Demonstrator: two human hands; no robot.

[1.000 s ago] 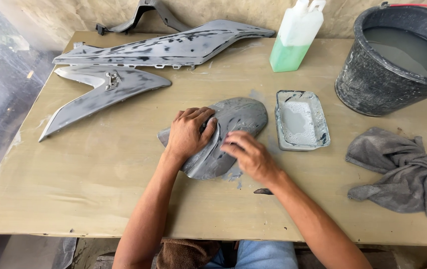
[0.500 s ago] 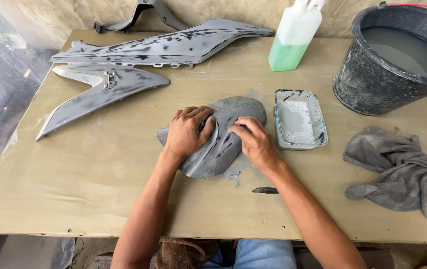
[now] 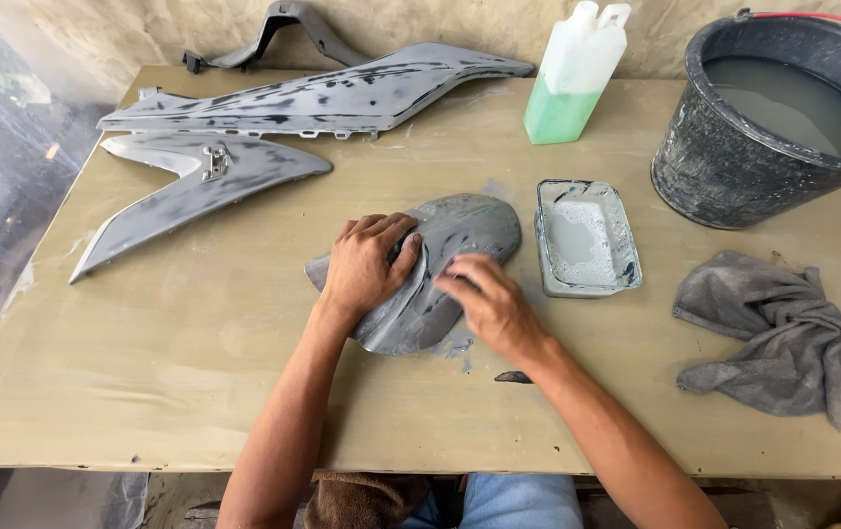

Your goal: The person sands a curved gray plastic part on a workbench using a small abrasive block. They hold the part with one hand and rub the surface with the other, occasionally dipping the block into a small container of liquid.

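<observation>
While both hands (image 3: 367,264) (image 3: 487,302) press flat, grip spread, grey panel (image 3: 469,230) lies diagonally, rounded end upper-right.

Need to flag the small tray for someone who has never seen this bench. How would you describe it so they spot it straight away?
Start at the black bucket of grey water at the table's far right corner. Just left of it, beside the curved grey panel under both hands, lies the small tray. It is the only rectangular dish there, shallow, holding pale foamy liquid.
</observation>
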